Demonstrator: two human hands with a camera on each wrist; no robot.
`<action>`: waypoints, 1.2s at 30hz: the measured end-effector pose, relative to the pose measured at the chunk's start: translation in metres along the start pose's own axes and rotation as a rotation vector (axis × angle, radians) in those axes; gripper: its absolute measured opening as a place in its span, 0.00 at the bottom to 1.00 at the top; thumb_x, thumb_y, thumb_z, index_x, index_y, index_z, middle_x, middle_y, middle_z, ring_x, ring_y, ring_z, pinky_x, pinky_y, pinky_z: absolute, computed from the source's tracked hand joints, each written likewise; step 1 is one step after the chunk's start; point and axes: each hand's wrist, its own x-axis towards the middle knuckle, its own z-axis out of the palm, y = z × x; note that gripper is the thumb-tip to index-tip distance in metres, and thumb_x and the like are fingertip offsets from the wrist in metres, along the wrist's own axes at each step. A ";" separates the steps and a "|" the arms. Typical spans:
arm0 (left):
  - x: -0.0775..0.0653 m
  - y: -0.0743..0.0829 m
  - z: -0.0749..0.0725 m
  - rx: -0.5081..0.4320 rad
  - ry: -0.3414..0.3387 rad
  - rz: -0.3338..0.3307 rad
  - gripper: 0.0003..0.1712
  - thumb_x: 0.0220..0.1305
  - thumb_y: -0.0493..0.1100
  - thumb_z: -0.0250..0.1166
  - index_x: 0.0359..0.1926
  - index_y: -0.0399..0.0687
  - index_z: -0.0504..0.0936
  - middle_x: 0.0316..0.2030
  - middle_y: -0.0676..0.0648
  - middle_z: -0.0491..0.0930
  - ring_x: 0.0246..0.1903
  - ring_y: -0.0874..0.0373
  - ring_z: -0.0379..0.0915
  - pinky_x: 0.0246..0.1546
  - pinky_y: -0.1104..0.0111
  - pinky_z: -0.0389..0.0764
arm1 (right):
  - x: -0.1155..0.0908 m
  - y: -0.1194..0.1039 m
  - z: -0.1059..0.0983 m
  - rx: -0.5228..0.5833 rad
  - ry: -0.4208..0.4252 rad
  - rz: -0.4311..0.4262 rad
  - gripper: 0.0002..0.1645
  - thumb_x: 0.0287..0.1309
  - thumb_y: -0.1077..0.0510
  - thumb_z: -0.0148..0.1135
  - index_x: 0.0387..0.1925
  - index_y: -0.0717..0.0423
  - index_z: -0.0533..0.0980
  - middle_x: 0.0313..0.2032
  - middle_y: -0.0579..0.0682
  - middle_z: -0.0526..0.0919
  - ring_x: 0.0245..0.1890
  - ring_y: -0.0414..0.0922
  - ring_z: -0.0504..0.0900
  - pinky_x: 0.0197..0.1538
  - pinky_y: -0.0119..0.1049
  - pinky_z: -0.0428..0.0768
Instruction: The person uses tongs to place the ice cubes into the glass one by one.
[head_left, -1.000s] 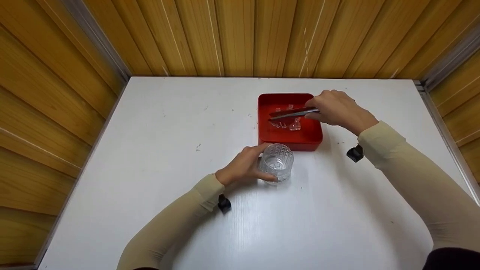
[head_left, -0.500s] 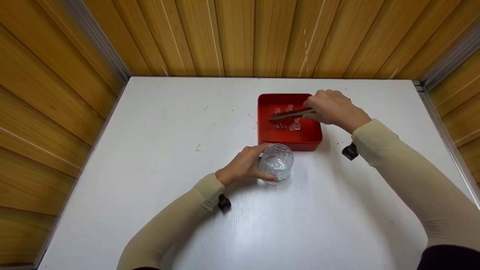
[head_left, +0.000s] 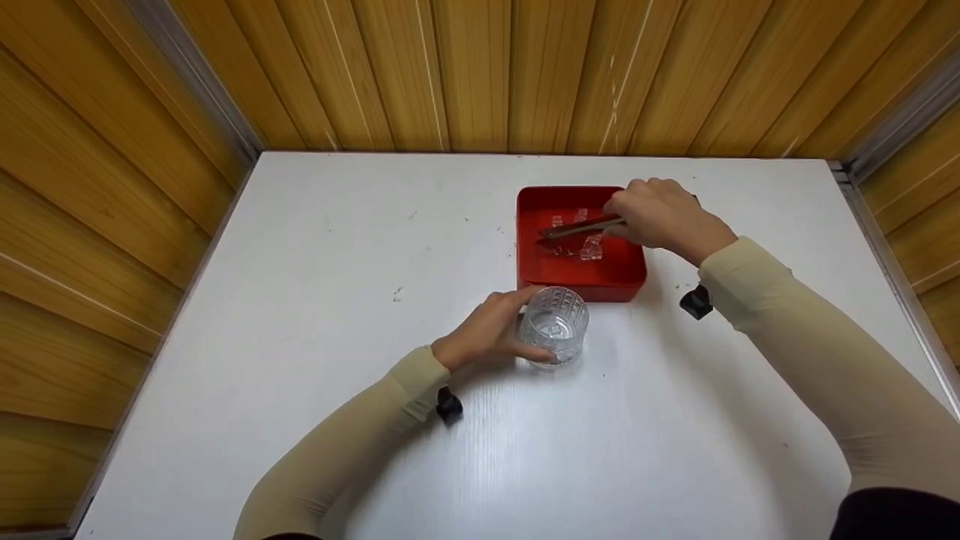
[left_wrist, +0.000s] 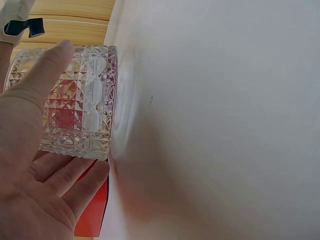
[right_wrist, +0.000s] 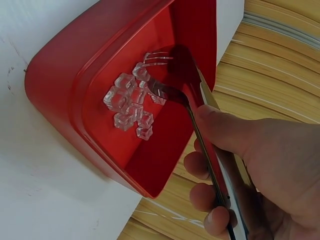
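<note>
My left hand (head_left: pixel 487 334) holds a cut-pattern drinking glass (head_left: pixel 564 326) upright on the table, thumb on the near side and fingers round the far side. In the left wrist view the thumb crosses the faceted glass (left_wrist: pixel 75 115). My right hand (head_left: pixel 667 217) grips metal tongs (right_wrist: pixel 204 142) with fork-like tines. The tongs reach down into a red square box (head_left: pixel 585 291). Several clear, ice-like cubes (right_wrist: pixel 120 99) lie in a cluster on its bottom. The tong tips stand apart, one right beside a cube (right_wrist: pixel 141 71) at the cluster's edge.
The white table (head_left: pixel 360 240) carries the box near its back right, just behind the glass. Wood-look panels (head_left: pixel 472 75) rise at the back and both sides. Small dark marks (head_left: pixel 397 294) dot the tabletop.
My right hand has shifted slightly to the left with the tongs, whose tips stay low in the box and look closer together. My left hand and the glass have stayed put.
</note>
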 end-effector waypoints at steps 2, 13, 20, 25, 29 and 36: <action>0.000 0.000 0.000 0.002 -0.001 0.004 0.53 0.42 0.58 0.86 0.68 0.49 0.74 0.55 0.52 0.84 0.54 0.62 0.79 0.58 0.73 0.76 | 0.000 0.000 0.001 0.000 0.010 -0.008 0.13 0.60 0.56 0.74 0.45 0.58 0.88 0.28 0.53 0.87 0.24 0.49 0.77 0.28 0.41 0.79; 0.001 -0.001 0.000 -0.019 0.005 0.012 0.53 0.42 0.57 0.86 0.68 0.49 0.75 0.55 0.51 0.84 0.55 0.62 0.79 0.59 0.73 0.75 | 0.001 0.000 -0.001 0.002 0.017 -0.010 0.12 0.61 0.55 0.74 0.42 0.57 0.88 0.28 0.51 0.87 0.23 0.47 0.74 0.25 0.38 0.75; 0.000 -0.001 0.000 -0.031 0.002 0.008 0.53 0.42 0.58 0.86 0.68 0.50 0.74 0.56 0.52 0.84 0.55 0.63 0.79 0.60 0.73 0.75 | 0.001 0.000 -0.002 0.003 0.005 -0.003 0.11 0.62 0.55 0.73 0.44 0.57 0.88 0.27 0.51 0.87 0.23 0.47 0.74 0.25 0.38 0.73; 0.001 0.000 0.000 -0.024 -0.001 0.006 0.53 0.42 0.58 0.86 0.69 0.49 0.74 0.56 0.51 0.84 0.56 0.62 0.79 0.60 0.73 0.74 | -0.001 0.001 -0.005 0.015 0.008 0.002 0.13 0.63 0.54 0.72 0.46 0.56 0.88 0.30 0.52 0.88 0.24 0.48 0.76 0.26 0.40 0.75; 0.001 0.000 0.000 -0.019 -0.002 0.010 0.53 0.43 0.58 0.85 0.69 0.49 0.74 0.56 0.51 0.84 0.55 0.62 0.79 0.60 0.73 0.75 | -0.005 0.005 -0.010 0.021 0.034 -0.001 0.12 0.64 0.55 0.71 0.46 0.55 0.89 0.30 0.52 0.89 0.24 0.48 0.77 0.26 0.41 0.76; 0.002 0.000 0.000 -0.021 -0.009 0.007 0.52 0.43 0.59 0.85 0.69 0.49 0.74 0.57 0.51 0.83 0.55 0.60 0.79 0.59 0.73 0.76 | -0.010 0.012 -0.010 0.003 0.036 0.009 0.10 0.64 0.56 0.69 0.44 0.55 0.89 0.27 0.49 0.88 0.22 0.47 0.74 0.23 0.39 0.70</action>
